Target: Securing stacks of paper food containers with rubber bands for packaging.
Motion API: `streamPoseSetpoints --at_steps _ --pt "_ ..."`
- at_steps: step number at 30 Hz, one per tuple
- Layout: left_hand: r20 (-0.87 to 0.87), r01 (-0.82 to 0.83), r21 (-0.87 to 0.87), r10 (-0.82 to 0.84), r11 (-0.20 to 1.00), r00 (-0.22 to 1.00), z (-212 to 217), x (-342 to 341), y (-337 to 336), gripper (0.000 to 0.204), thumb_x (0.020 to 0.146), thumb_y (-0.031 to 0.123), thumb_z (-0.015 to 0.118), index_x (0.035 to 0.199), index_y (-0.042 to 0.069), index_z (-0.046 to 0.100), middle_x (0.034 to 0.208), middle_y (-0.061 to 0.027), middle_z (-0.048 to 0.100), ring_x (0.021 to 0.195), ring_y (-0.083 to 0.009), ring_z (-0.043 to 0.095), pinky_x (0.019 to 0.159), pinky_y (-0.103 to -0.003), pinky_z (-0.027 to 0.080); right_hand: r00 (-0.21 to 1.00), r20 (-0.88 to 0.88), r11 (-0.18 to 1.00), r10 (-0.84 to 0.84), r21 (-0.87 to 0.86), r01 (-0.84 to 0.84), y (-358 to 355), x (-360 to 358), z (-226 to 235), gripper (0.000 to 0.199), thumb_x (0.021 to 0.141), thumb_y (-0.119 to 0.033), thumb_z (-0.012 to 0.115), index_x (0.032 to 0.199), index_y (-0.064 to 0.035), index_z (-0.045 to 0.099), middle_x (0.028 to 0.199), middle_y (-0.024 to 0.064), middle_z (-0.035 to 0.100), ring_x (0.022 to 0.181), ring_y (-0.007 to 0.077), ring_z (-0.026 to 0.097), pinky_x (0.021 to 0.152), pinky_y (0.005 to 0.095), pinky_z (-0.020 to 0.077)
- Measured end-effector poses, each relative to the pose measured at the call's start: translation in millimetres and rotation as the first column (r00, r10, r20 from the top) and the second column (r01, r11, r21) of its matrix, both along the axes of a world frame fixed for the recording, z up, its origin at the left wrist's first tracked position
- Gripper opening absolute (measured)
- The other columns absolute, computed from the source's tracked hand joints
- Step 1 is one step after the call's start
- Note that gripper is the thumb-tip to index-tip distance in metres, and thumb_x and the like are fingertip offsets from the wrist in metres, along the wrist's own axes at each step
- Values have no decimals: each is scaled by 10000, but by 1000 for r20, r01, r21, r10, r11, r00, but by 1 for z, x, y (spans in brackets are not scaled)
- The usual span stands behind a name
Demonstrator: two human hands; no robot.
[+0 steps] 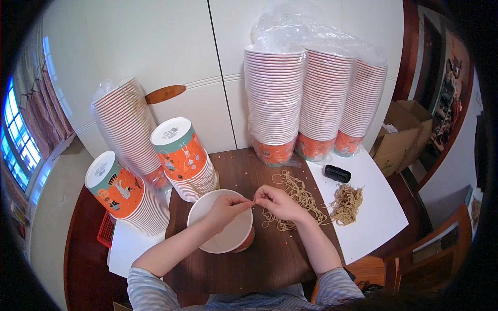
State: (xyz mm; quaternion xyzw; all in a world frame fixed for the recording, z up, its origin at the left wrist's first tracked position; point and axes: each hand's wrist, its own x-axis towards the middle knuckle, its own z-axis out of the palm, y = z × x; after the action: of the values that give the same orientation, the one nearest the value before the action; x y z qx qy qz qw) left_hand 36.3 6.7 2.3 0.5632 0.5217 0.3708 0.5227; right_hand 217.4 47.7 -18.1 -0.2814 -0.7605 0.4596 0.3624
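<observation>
My left hand (229,209) reaches over a white-lined paper bucket (220,239) standing mouth up near the table's front. Beside that bucket's right rim is my right hand (277,202). Both hands are closed in a pinch, fingertips meeting; whatever sits between them is too small to make out. A loose heap of tan string (303,199) spreads just right of my right hand. Further right lies a second, tighter bundle of string (346,204). Behind the open bucket stands an upside-down stack of orange and green paper buckets (181,155), with tan string along its side.
Another upside-down bucket stack (122,192) stands at the left, before a tall bagged stack (127,124). Bagged bucket stacks (275,98) rise at the back right. A black plastic object (336,173) lies near the string bundle. A wooden chair (433,254) stands at right.
</observation>
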Motion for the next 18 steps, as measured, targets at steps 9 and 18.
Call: streamPoseSetpoints --at_steps 9,18 --pt "-117 -22 -24 19 999 993 3 -1 2 166 773 220 628 810 60 654 634 49 542 516 -22 401 450 -182 293 1000 10 1000 9 -24 -8 0 0 -1 80 838 -95 516 872 -24 498 767 -7 512 697 61 452 611 211 390" --pt "-174 163 190 -130 968 976 1 -10 -5 168 794 202 598 859 54 640 714 26 579 609 -40 464 521 -192 358 994 -100 996 46 -66 -52 -1 -3 -1 86 828 -96 531 869 -25 505 797 4 498 714 76 452 632 217 388"
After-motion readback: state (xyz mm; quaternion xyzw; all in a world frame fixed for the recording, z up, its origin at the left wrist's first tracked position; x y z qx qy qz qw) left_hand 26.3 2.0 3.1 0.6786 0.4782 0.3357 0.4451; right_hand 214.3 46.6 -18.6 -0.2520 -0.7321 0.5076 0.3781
